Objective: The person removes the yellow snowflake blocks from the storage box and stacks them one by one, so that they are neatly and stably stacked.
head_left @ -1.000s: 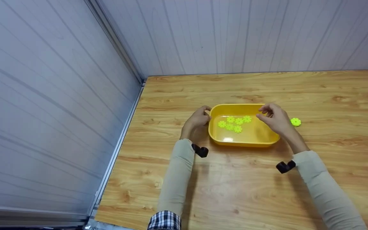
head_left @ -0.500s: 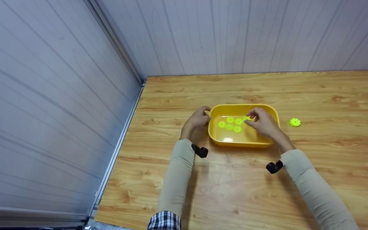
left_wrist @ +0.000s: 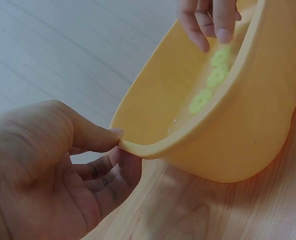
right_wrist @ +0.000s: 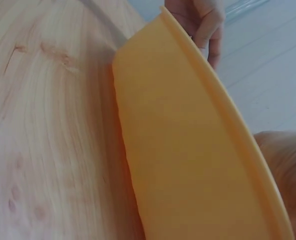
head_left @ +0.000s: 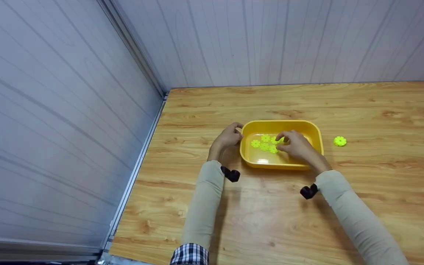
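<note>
My left hand (head_left: 228,137) pinches the left rim of a yellow plastic basin (head_left: 282,166); in the left wrist view the thumb lies over the rim and the fingers below it. Several flat yellow-green flower-shaped pieces (head_left: 264,147) lie on the basin's floor. My right hand (head_left: 297,146) reaches down into the basin, thumb and fingers apart, just above the pieces on the right. The left wrist view shows its fingertips (left_wrist: 224,36) close over one flower piece (left_wrist: 221,56), with nothing visible between them. In the right wrist view the basin's wall (right_wrist: 172,130) hides those fingertips.
Right of the basin, on the wood-grain table (head_left: 388,165), sits another yellow-green flower piece (head_left: 340,141), apparently stacked. Pale panel walls (head_left: 271,44) stand behind the table and along its left edge.
The right hand has moved left from the basin's right rim and down over the flower pieces. The left hand keeps its grip on the rim, and the basin stays in place.
</note>
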Motion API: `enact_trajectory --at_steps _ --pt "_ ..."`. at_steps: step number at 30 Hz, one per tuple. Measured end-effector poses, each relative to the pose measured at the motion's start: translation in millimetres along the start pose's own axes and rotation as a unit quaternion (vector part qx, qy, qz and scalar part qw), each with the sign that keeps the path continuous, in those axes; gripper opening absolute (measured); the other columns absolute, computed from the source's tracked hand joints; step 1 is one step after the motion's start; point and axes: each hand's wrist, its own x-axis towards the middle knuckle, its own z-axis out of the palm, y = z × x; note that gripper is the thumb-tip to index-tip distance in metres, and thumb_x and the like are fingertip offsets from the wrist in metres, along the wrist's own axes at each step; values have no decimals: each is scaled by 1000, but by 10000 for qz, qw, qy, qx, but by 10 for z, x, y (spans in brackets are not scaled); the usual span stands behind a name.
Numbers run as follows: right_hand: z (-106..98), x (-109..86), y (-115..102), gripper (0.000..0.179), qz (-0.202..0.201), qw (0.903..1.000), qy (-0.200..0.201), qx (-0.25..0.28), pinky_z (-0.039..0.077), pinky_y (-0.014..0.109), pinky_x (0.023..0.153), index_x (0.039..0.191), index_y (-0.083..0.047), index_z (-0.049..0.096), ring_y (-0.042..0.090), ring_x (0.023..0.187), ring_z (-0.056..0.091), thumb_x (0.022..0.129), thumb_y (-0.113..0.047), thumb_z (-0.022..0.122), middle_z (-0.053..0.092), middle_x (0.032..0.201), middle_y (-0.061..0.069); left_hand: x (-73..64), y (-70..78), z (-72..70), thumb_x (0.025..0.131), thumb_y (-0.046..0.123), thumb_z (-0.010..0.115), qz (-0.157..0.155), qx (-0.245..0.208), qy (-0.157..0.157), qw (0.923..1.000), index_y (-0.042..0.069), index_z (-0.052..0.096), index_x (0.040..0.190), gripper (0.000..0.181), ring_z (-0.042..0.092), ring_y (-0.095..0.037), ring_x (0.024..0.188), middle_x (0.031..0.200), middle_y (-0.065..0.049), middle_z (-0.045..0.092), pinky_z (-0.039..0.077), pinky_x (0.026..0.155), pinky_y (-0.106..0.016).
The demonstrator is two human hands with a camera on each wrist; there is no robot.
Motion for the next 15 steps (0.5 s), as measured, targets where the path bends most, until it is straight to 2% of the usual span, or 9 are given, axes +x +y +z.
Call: enact_trajectory --at_steps 7,15 --pt "62 21 -19 29 -57 9986 -208 -481 40 38 73 114 -5 65 29 90 48 87 -15 68 53 101 18 14 1 6 96 9 49 -97 -2 10 10000 12 49 132 36 53 -16 82 94 -5 53 51 87 -38" --pt "112 43 -74 31 22 9967 -208 -780 42 43 79 113 -4 65 31 92 49 85 -16 71 53 102 17 18 10 9 96 9 49 -158 19 11 9999 13 49 131 36 53 -16 82 96 -6 53 50 91 -41"
